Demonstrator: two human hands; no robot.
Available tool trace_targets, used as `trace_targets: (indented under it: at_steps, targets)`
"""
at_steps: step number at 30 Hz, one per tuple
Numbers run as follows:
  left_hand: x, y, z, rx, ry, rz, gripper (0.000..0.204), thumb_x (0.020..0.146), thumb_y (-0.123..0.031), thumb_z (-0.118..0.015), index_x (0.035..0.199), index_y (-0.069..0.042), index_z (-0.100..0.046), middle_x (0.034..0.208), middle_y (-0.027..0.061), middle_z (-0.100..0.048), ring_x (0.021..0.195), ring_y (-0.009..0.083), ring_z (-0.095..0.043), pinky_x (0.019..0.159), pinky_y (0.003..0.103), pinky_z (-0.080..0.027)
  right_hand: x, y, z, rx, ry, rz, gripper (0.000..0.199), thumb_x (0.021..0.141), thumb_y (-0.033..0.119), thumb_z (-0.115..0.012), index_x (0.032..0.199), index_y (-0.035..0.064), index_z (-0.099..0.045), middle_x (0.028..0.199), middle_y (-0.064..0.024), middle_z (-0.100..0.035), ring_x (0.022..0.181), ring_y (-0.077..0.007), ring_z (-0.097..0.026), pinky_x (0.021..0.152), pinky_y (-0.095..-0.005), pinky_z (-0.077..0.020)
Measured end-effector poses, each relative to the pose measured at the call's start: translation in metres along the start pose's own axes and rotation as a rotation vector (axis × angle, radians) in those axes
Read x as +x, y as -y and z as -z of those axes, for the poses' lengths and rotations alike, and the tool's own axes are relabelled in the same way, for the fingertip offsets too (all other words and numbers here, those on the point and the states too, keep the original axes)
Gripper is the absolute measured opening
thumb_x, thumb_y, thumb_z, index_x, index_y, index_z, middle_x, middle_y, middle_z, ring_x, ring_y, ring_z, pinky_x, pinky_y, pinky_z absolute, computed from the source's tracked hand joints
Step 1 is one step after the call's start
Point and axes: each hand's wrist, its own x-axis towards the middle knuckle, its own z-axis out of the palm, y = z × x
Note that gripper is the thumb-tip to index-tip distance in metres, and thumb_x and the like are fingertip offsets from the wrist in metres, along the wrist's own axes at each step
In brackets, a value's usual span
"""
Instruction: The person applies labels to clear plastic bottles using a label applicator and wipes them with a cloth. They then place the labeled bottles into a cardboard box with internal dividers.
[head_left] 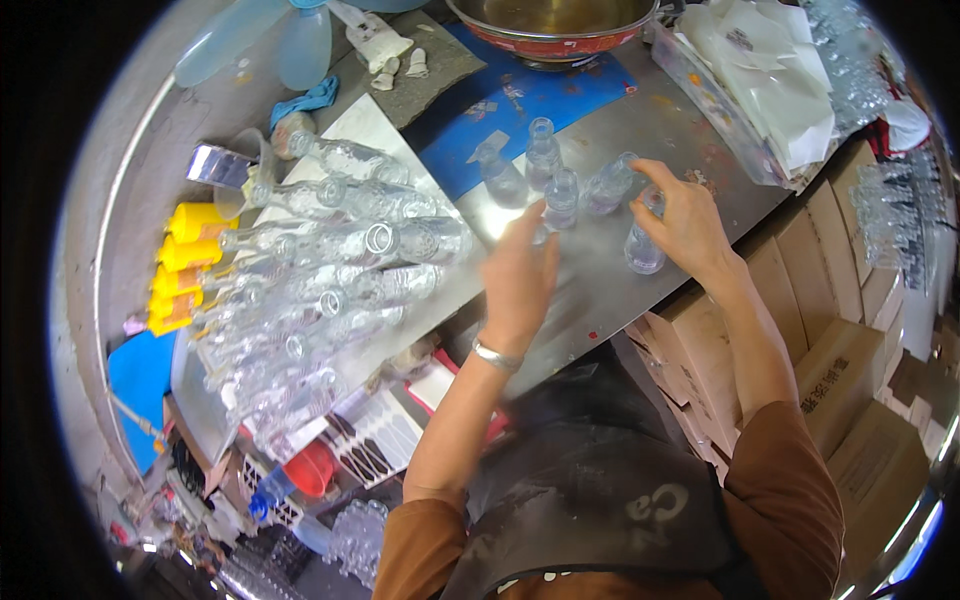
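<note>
Several small clear glass bottles point(543, 152) stand in a loose group on the metal table point(600, 290). My right hand point(688, 222) is curled over the neck of one small clear bottle point(643, 248) at the right of the group, thumb and fingers pinching its top. Blurred by motion, my left hand point(520, 275) hovers flat with its fingers apart and nothing in it, its fingertips just short of another standing bottle point(561, 198). A metal bangle sits on my left wrist.
Rows of clear bottles point(340, 235) lie on a white sheet at the left, with yellow caps point(185, 262) beside them. A metal basin point(555, 25) stands at the back on a blue mat point(520, 100). White sheets fill a clear tray point(700, 85). Cardboard boxes point(840, 370) are stacked at the right.
</note>
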Motion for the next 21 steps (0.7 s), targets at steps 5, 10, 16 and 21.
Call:
trace_targets:
  at_steps: [5, 10, 16, 21]
  targets:
    - [0.02, -0.033, -0.014, 0.12, 0.135, 0.08, 0.052, 0.083, -0.005, -0.067, 0.133, -0.005, -0.053, 0.093, 0.019, -0.07, 0.076, 0.0385, -0.068, 0.067, 0.045, -0.053, 0.017, 0.002, 0.008, -0.063, 0.183, 0.001, 0.044, 0.083, 0.017, -0.066, 0.124, 0.0047, -0.058, 0.091, -0.0278, -0.068, 0.087, -0.0461, -0.066, 0.078, -0.0517, -0.0518]
    - [0.036, -0.043, -0.032, 0.218, 0.229, 0.251, 0.023, 0.084, -0.003, -0.06, 0.104, 0.002, -0.051, 0.087, 0.0261, -0.067, 0.077, 0.0436, -0.068, 0.068, 0.051, -0.056, 0.018, -0.009, 0.0, -0.135, 0.236, 0.044, 0.044, 0.083, 0.016, -0.068, 0.123, 0.0021, -0.057, 0.089, -0.0263, -0.069, 0.087, -0.047, -0.066, 0.076, -0.0529, -0.0524]
    - [0.024, -0.024, -0.048, 0.244, 0.134, 0.247, 0.02, 0.083, -0.007, -0.062, 0.098, 0.003, -0.052, 0.083, 0.0265, -0.066, 0.075, 0.046, -0.066, 0.068, 0.053, -0.055, 0.012, -0.015, -0.011, -0.149, 0.225, 0.025, 0.042, 0.082, 0.016, -0.07, 0.119, 0.0001, -0.059, 0.086, -0.0258, -0.069, 0.087, -0.0453, -0.067, 0.074, -0.0527, -0.0522]
    - [-0.029, -0.033, -0.004, 0.108, 0.064, 0.152, 0.025, 0.084, -0.009, -0.061, 0.105, 0.002, -0.051, 0.084, 0.0257, -0.065, 0.075, 0.0461, -0.064, 0.065, 0.053, -0.052, -0.007, -0.025, -0.01, -0.145, 0.108, 0.056, 0.035, 0.084, 0.019, -0.067, 0.114, 0.0021, -0.063, 0.085, -0.0234, -0.07, 0.082, -0.0421, -0.069, 0.072, -0.0485, -0.0527]
